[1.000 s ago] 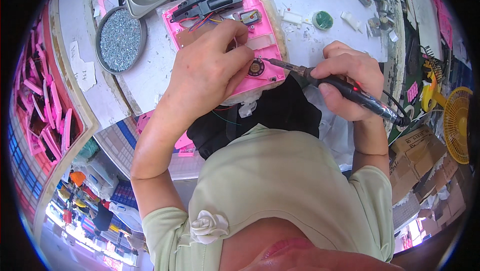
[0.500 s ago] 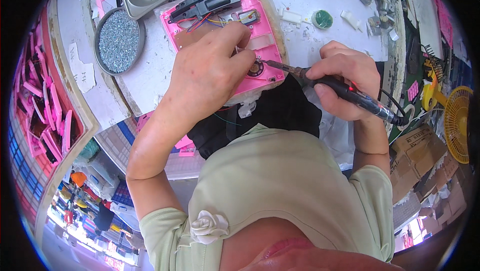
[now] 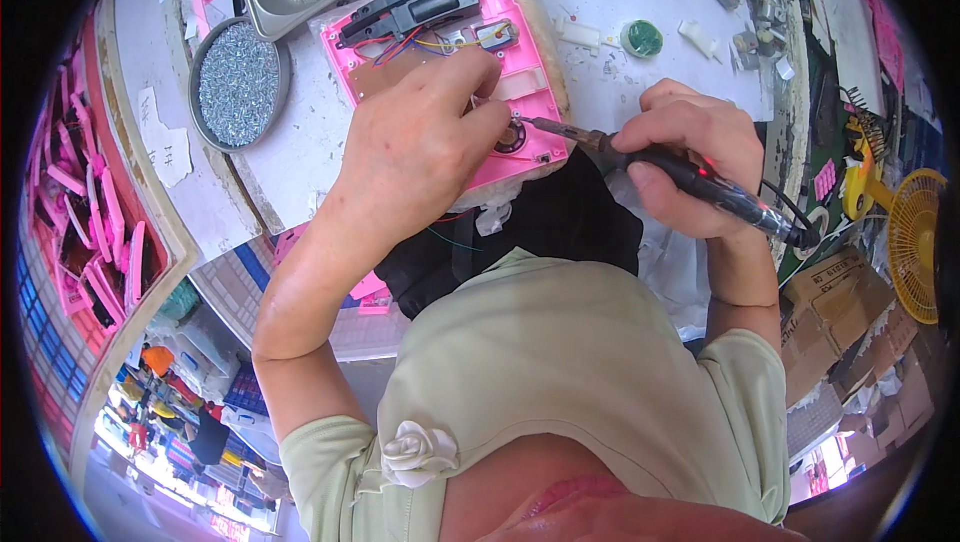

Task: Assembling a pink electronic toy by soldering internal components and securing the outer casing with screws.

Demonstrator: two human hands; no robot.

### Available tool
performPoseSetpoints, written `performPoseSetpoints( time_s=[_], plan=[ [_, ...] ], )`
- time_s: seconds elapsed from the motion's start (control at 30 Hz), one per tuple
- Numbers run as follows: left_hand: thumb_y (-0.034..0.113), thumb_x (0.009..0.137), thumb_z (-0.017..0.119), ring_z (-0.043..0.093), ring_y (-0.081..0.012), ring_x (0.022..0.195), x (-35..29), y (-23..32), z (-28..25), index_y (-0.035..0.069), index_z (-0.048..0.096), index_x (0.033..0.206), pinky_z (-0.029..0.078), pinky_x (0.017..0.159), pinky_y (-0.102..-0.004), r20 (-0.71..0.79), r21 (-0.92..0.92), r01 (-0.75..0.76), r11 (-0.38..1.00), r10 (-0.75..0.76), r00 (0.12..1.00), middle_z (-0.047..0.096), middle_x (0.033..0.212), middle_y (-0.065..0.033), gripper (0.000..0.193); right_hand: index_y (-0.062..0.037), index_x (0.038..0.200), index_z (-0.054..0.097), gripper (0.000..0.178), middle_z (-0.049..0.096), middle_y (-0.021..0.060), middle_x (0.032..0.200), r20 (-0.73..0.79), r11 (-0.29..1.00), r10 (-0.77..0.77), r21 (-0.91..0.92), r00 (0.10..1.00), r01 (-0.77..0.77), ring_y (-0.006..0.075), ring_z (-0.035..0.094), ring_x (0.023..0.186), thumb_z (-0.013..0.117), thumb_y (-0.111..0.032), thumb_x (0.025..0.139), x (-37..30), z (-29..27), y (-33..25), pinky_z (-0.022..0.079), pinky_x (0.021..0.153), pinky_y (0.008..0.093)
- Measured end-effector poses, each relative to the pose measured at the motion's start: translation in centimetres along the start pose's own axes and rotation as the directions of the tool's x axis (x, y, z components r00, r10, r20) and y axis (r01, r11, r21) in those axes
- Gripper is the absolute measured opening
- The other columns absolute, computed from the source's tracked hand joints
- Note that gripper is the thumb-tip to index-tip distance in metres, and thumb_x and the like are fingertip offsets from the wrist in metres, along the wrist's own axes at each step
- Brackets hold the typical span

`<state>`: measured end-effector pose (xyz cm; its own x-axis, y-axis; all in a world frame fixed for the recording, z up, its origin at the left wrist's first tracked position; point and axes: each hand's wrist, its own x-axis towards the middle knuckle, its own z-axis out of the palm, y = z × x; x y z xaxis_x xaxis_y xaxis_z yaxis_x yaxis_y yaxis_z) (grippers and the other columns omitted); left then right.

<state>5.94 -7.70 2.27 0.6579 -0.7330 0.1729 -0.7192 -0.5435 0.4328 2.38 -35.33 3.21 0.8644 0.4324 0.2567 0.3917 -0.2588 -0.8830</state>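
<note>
Right hand [image 3: 708, 132] grips soldering iron [image 3: 728, 199], left hand [image 3: 428, 127] curled beside round speaker [image 3: 512, 139], can't tell if pinching; best steady iron, skin clear.

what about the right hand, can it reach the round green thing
Probably yes: open tabletop shows between the right hand and the round green thing, though that hand grips a soldering iron.

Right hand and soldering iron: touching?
Touching. The head view shows the right hand wrapped around the dark handle of the soldering iron.
</note>
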Motion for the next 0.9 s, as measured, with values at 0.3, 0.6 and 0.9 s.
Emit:
performPoseSetpoints(
  time_s=[0.3, 0.6, 0.9],
  plan=[
    [0.012, 0.077, 0.070, 0.064, -0.0285, 0.084, -0.2, 0.1, 0.0, 0.008, 0.064, 0.084, 0.052, 0.068, -0.0413, -0.009, 0.014, -0.018, 1.000, 0.018, 1.000, 0.059, 0.094, -0.0083, 0.010, 0.0041, 0.110, 0.065, 0.026, 0.066, 0.0021, 0.090, -0.483, 0.931, 0.354, 0.263, 0.801, -0.253, 0.0080, 0.058, 0.075, 0.071, -0.006, 0.087, -7.8, -5.7, -0.4, 0.043, 0.069, 0.0223],
    [0.004, 0.075, 0.080, 0.065, -0.0273, 0.083, 0.6, 1.3, 0.0, 0.006, 0.072, 0.092, 0.054, 0.067, -0.0399, -0.021, 0.018, 0.016, 1.000, -0.016, 1.000, 0.063, 0.096, -0.0091, 0.019, 0.0005, 0.092, 0.067, 0.005, 0.067, 0.0046, 0.086, -0.988, 0.976, 0.046, 0.014, 0.145, -0.219, 0.0091, 0.061, 0.069, 0.064, 0.001, 0.089, -20.4, -19.5, -3.4, 0.048, 0.062, 0.0206],
    [0.003, 0.078, 0.080, 0.067, -0.0282, 0.085, -0.2, 0.7, 0.6, 0.006, 0.072, 0.096, 0.055, 0.069, -0.0389, -0.113, -0.033, -0.010, 0.999, 0.006, 0.994, 0.063, 0.100, -0.0107, 0.020, -0.0022, 0.092, 0.069, 0.006, 0.064, 0.0016, 0.079, -0.920, 0.923, 0.360, 0.328, 0.153, -0.201, 0.0084, 0.049, 0.059, 0.072, -0.006, 0.090, -18.8, -24.0, 4.3, 0.038, 0.054, 0.0214]
  ],
)
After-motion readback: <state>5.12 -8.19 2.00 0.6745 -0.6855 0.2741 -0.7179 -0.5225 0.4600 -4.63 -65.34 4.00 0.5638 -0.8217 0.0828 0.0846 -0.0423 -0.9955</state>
